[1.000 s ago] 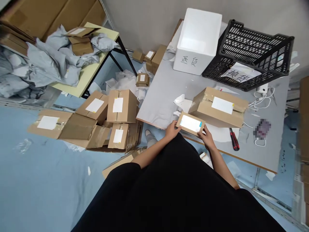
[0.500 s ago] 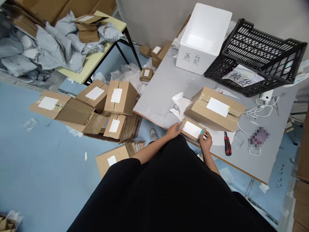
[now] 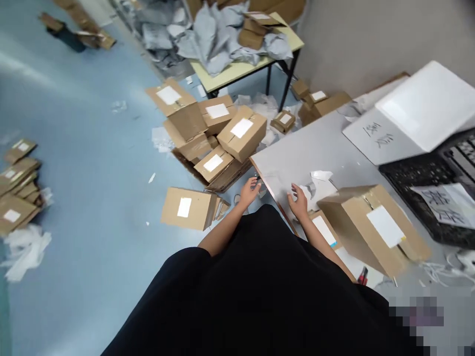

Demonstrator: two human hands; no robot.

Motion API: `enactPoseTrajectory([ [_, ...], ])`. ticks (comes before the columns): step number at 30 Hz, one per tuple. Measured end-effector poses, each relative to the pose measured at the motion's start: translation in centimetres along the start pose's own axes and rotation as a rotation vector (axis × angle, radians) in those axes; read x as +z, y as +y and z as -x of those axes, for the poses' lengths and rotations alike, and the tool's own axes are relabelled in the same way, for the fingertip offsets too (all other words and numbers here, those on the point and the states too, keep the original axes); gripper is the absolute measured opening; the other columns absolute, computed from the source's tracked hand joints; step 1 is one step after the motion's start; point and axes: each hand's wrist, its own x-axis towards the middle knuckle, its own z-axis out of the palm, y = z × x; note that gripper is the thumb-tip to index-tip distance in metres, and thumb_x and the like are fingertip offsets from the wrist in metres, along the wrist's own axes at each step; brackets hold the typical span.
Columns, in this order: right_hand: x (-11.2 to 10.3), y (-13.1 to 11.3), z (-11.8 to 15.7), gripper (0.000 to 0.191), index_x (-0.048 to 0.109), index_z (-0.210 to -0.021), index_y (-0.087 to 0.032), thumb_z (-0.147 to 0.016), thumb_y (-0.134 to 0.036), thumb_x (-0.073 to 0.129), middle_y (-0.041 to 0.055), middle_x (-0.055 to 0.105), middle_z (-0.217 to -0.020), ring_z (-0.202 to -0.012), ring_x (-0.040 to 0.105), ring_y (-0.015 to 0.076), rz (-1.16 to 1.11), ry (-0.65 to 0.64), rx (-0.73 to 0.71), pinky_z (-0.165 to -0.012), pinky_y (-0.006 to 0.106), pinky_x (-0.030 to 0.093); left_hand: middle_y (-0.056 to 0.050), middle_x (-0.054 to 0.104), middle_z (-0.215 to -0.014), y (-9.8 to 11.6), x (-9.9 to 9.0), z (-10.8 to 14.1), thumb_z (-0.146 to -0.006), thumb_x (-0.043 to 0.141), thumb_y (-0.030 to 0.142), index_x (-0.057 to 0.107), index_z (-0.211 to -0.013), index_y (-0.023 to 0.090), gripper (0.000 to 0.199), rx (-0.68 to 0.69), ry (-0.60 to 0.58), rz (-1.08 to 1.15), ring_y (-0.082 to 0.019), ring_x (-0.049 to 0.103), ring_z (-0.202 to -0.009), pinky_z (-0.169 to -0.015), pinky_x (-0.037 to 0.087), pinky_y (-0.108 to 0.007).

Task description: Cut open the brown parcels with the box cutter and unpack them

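Note:
My left hand [image 3: 249, 192] is open, its fingers spread just off the wooden-edged corner of the grey table [image 3: 315, 148]. My right hand [image 3: 298, 202] is also open and holds nothing, resting over the tabletop beside torn white paper scraps [image 3: 319, 185]. Just past my right forearm lies a small cardboard box [image 3: 323, 231] with a white label, partly hidden by my arm. A larger taped cardboard box [image 3: 373, 230] with a white label sits to its right.
A white foam box [image 3: 419, 106] and a black plastic crate [image 3: 426, 178] stand at the table's right end. Cardboard boxes [image 3: 215, 143] are heaped on the blue floor to the left. A red-handled tool [image 3: 362, 275] and white cables [image 3: 445, 269] lie at lower right.
Both hands have let go of the small box, which now lies on the table. They have moved apart, and the view has swung left and tilted.

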Motion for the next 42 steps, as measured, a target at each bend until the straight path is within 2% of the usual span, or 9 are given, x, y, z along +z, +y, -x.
enactPoseTrajectory([
  [4,5.3,-4.0,-4.7,0.055,0.056,-0.136,-0.019,-0.086,-0.041,0.053,0.0158,0.060,-0.136,-0.115,0.062,0.0266,-0.006,-0.152,-0.107,-0.096,0.048,0.053,-0.012,0.070,-0.118,-2.3,-7.6,-0.9,-0.090,0.063,0.031,0.060,-0.120,0.019,0.033,-0.101,0.277,0.111,-0.020,0.069,-0.104,-0.096,0.053,-0.038],
  [8,11.6,-8.8,-8.4,0.055,0.056,-0.136,-0.019,-0.086,-0.041,0.054,0.0163,0.060,-0.136,-0.113,0.063,0.0263,-0.025,-0.246,-0.183,-0.096,0.047,0.053,-0.011,0.070,-0.115,-4.8,-14.6,-2.4,-0.089,0.061,0.028,0.061,-0.116,0.018,0.028,-0.154,0.467,0.184,-0.018,0.068,-0.108,-0.102,0.051,-0.036],
  [11,16.4,-12.3,-11.0,0.055,0.057,-0.135,-0.019,-0.086,-0.042,0.055,0.0152,0.062,-0.134,-0.112,0.064,0.0258,-0.044,-0.273,-0.217,-0.096,0.046,0.053,-0.010,0.071,-0.113,-5.7,-19.4,-4.0,-0.089,0.060,0.027,0.061,-0.116,0.019,0.028,-0.171,0.520,0.200,-0.017,0.068,-0.107,-0.102,0.050,-0.035],
  [15,21.9,-16.8,-14.5,0.056,0.057,-0.135,-0.021,-0.085,-0.045,0.057,0.0140,0.064,-0.132,-0.116,0.062,0.0258,-0.074,-0.304,-0.246,-0.098,0.045,0.052,-0.009,0.070,-0.115,-5.6,-25.1,-6.5,-0.091,0.060,0.030,0.060,-0.119,0.020,0.030,-0.148,0.556,0.192,-0.017,0.068,-0.105,-0.099,0.051,-0.033],
  [21,27.9,-23.3,-21.1,0.057,0.057,-0.135,-0.021,-0.083,-0.044,0.058,0.0142,0.064,-0.130,-0.115,0.062,0.0247,-0.130,-0.372,-0.268,-0.100,0.045,0.051,-0.008,0.071,-0.117,-3.9,-31.5,-11.3,-0.092,0.059,0.033,0.060,-0.122,0.022,0.032,-0.092,0.642,0.198,-0.017,0.067,-0.107,-0.098,0.051,-0.032],
  [28,33.7,-30.7,-33.5,0.055,0.058,-0.130,-0.019,-0.083,-0.047,0.054,0.0149,0.065,-0.127,-0.110,0.063,0.0243,-0.184,-0.279,-0.250,-0.101,0.046,0.049,-0.010,0.070,-0.121,-0.9,-36.3,-18.2,-0.092,0.060,0.035,0.063,-0.123,0.022,0.034,-0.083,0.764,0.211,-0.021,0.068,-0.106,-0.099,0.051,-0.037],
  [32,37.4,-33.4,-39.3,0.057,0.058,-0.130,-0.019,-0.082,-0.049,0.056,0.0127,0.067,-0.122,-0.107,0.064,0.0241,-0.178,-0.342,-0.240,-0.104,0.047,0.046,-0.011,0.068,-0.125,0.5,-37.9,-23.2,-0.091,0.062,0.041,0.063,-0.125,0.022,0.039,-0.158,0.784,0.203,-0.024,0.068,-0.109,-0.099,0.050,-0.039],
  [37,40.4,-34.6,-42.3,0.069,0.057,-0.135,-0.019,-0.077,-0.054,0.065,0.0139,0.067,-0.124,-0.110,0.065,0.0273,-0.115,-0.489,-0.141,-0.103,0.046,0.048,-0.014,0.065,-0.131,1.8,-38.8,-27.8,-0.087,0.066,0.050,0.060,-0.132,0.022,0.053,-0.232,0.806,0.212,-0.028,0.063,-0.120,-0.102,0.047,-0.041],
  [42,41.2,-34.6,-42.0,0.062,0.059,-0.131,-0.017,-0.080,-0.051,0.065,0.0124,0.069,-0.125,-0.112,0.064,0.0262,-0.131,-0.685,-0.159,-0.105,0.045,0.048,-0.014,0.065,-0.133,2.5,-38.4,-29.3,-0.082,0.072,0.050,0.052,-0.140,0.021,0.068,-0.278,0.757,0.261,-0.030,0.061,-0.125,-0.102,0.047,-0.040],
])
